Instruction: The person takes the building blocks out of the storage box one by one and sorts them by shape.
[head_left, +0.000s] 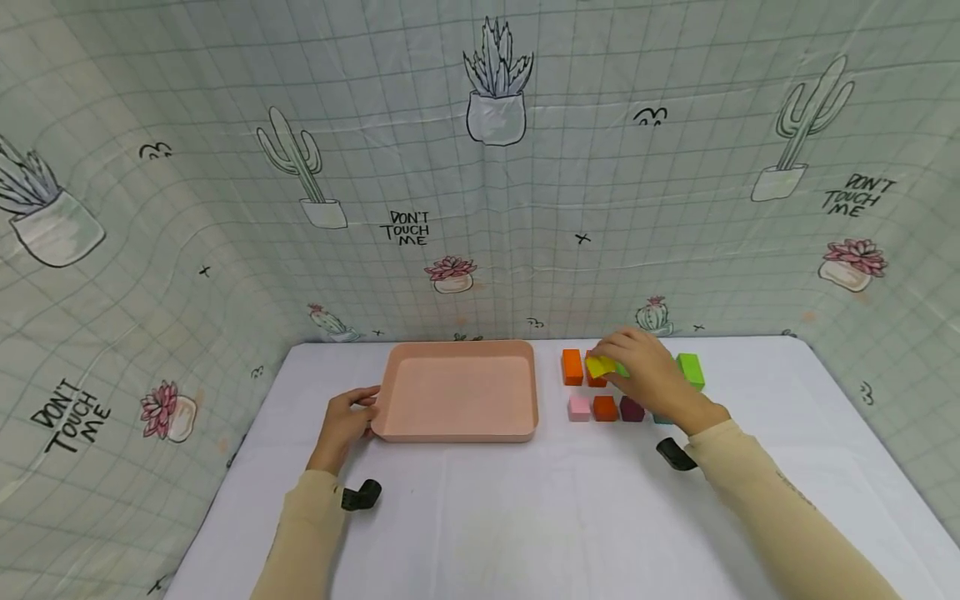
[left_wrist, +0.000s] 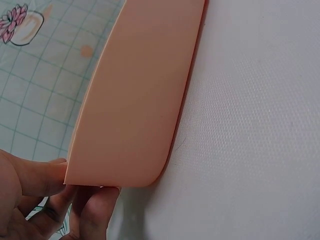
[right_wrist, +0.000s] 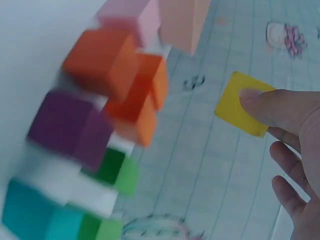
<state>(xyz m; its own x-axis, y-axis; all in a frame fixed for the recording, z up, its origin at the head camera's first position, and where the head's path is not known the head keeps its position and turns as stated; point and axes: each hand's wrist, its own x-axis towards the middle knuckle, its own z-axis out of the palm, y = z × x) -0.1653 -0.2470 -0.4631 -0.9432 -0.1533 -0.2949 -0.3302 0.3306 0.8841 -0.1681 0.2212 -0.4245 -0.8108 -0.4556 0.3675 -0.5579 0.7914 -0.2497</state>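
Note:
My left hand (head_left: 349, 422) is at the left side of a shallow peach-pink tray (head_left: 464, 437). In the left wrist view, the thumb touches the rim at one end of the tray (left_wrist: 135, 100) and curled fingers sit against its wall. Over on the right, my right hand (head_left: 647, 372) pinches a yellow block (head_left: 600, 366) above the back row of blocks. The right wrist view shows the thumb flat on the face of that yellow block (right_wrist: 235, 107), held up off the table, with the other fingers behind it.
Right of the tray, the back row has an orange block (head_left: 572, 367) and a lime green block (head_left: 691, 370), others partly hidden by my hand. In front lie pink (head_left: 578, 408), orange-red (head_left: 605, 408), purple (head_left: 632, 408) and teal blocks (right_wrist: 30, 210). A patterned cloth backdrop (head_left: 555, 192) rises behind.

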